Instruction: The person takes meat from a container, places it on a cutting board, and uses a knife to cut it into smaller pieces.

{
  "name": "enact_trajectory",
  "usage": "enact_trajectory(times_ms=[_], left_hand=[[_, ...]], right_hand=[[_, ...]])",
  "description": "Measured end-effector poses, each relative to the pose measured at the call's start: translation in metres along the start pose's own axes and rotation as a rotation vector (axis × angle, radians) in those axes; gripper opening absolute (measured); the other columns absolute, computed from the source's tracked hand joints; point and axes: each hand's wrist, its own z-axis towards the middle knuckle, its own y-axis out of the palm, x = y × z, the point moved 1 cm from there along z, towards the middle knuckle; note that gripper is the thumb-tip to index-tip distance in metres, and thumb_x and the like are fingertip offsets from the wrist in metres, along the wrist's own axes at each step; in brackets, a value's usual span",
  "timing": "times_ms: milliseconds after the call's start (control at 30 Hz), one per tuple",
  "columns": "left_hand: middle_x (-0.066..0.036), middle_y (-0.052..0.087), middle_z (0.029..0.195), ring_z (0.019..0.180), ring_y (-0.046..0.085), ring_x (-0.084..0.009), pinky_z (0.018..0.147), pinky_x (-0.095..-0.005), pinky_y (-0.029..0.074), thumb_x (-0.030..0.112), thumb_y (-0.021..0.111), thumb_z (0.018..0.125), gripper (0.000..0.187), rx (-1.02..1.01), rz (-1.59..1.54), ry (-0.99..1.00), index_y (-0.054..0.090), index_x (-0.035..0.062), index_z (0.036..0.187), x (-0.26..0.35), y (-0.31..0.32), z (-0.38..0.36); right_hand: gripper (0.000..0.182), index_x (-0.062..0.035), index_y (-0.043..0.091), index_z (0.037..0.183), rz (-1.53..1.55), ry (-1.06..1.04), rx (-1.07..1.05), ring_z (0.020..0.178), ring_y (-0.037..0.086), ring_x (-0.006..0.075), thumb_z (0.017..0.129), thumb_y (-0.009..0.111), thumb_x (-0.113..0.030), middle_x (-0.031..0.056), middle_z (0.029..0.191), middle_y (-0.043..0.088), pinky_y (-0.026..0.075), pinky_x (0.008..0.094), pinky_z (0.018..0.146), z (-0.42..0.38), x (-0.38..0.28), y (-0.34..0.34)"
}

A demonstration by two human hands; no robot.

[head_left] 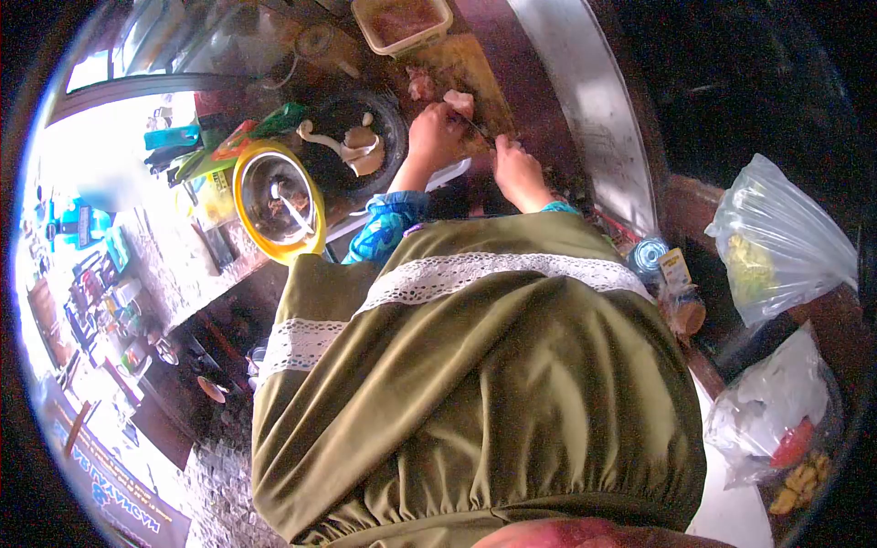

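A wooden cutting board (491, 84) lies at the top centre, with a pale pink piece of meat (459, 102) and a darker heap of meat (421, 84) on it. My left hand (437, 135) is closed at the lower edge of the pale piece, its fingertips partly hidden. To its right, my right hand (518, 172) grips a knife, whose handle is mostly covered; the thin dark blade (479, 130) points up-left toward the meat and my left fingers.
Left of my left hand is a dark round pan (333, 151) holding pale pieces and a utensil. Beside it stands a yellow-rimmed bowl (315, 245). A rectangular tub (440, 36) sits beyond the board. Plastic bags (776, 242) lie at the right.
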Motion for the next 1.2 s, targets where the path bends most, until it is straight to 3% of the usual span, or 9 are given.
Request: enact_trajectory(times_ms=[367,500,567,700,767,833,900,1100,1200], left_hand=[[-0.018,0.065,0.086,0.081,0.062,-0.0369,0.070,-0.0441,0.050,0.017,0.062,0.069,0.022,0.017,-0.040,-0.031,0.067,0.0094,0.089,0.013,-0.012,0.001],[-0.019,0.064,0.083,0.081,0.061,-0.0372,0.070,-0.0455,0.049,0.013,0.057,0.070,0.022,0.015,-0.102,-0.168,0.067,0.0088,0.089,-0.005,-0.002,0.006],[-0.019,0.064,0.082,0.080,0.061,-0.0376,0.070,-0.0462,0.049,0.014,0.058,0.071,0.022,0.033,-0.130,-0.153,0.067,0.0093,0.090,-0.008,0.003,0.003],[-0.019,0.064,0.081,0.080,0.061,-0.0376,0.071,-0.0455,0.049,0.017,0.060,0.072,0.018,0.049,-0.162,-0.206,0.067,0.0094,0.087,-0.001,-0.002,0.004],[-0.019,0.064,0.081,0.080,0.062,-0.0370,0.071,-0.0446,0.049,0.019,0.061,0.072,0.018,0.038,-0.107,-0.183,0.067,0.0084,0.085,-0.010,0.005,0.008],[-0.018,0.064,0.080,0.079,0.062,-0.0363,0.070,-0.0445,0.050,0.019,0.062,0.072,0.019,0.030,-0.234,-0.164,0.067,0.0078,0.086,-0.011,0.002,0.007],[-0.018,0.065,0.079,0.078,0.063,-0.0358,0.069,-0.0443,0.050,0.017,0.063,0.070,0.019,0.004,-0.175,-0.178,0.066,0.0069,0.086,-0.008,0.001,0.009],[-0.018,0.065,0.081,0.078,0.063,-0.0355,0.069,-0.0418,0.050,0.012,0.063,0.071,0.021,0.034,-0.192,-0.104,0.066,0.0052,0.091,-0.002,-0.002,0.003],[-0.017,0.065,0.081,0.077,0.063,-0.0348,0.068,-0.0418,0.050,0.011,0.064,0.071,0.023,0.099,-0.274,-0.106,0.065,0.0058,0.093,-0.007,-0.004,0.001]], right_hand=[[0.017,-0.0020,0.045,0.100,-0.229,0.016,0.025,0.071,0.062,0.0361,0.084,0.043,-0.007,0.0215,0.081,0.058,0.053,0.0429,0.056,0.022,-0.017,0.018],[0.021,-0.0024,0.047,0.104,-0.216,0.060,0.003,0.073,0.064,0.0378,0.085,0.042,-0.010,0.0215,0.082,0.059,0.051,0.0497,0.061,0.010,-0.010,0.014],[0.015,-0.0032,0.048,0.098,-0.344,0.081,0.032,0.069,0.062,0.0340,0.085,0.044,-0.009,0.0187,0.074,0.055,0.052,0.0410,0.054,0.014,-0.019,0.013],[0.014,-0.0066,0.049,0.098,-0.349,0.041,0.112,0.068,0.062,0.0319,0.086,0.042,-0.009,0.0161,0.077,0.058,0.052,0.0414,0.056,0.024,-0.039,0.008],[0.016,-0.0056,0.049,0.099,-0.386,0.039,0.012,0.072,0.062,0.0339,0.084,0.045,-0.010,0.0191,0.083,0.060,0.053,0.0406,0.058,0.015,-0.032,0.004],[0.017,-0.0044,0.049,0.098,-0.375,-0.029,0.140,0.071,0.062,0.0342,0.081,0.047,-0.009,0.0222,0.084,0.059,0.054,0.0391,0.056,-0.005,-0.020,0.002],[0.020,-0.0028,0.049,0.099,-0.296,0.055,-0.018,0.074,0.061,0.0350,0.080,0.047,-0.007,0.0253,0.085,0.059,0.055,0.0377,0.054,-0.006,-0.016,0.005],[0.028,-0.0095,0.047,0.115,-0.148,0.217,-0.153,0.091,0.057,0.0479,0.087,0.042,-0.013,0.0209,0.091,0.062,0.042,0.0589,0.080,0.025,-0.047,-0.016],[0.029,-0.0064,0.047,0.113,-0.194,0.124,-0.102,0.092,0.058,0.0444,0.085,0.043,-0.011,0.0241,0.092,0.061,0.047,0.0519,0.078,0.010,-0.022,0.001]])
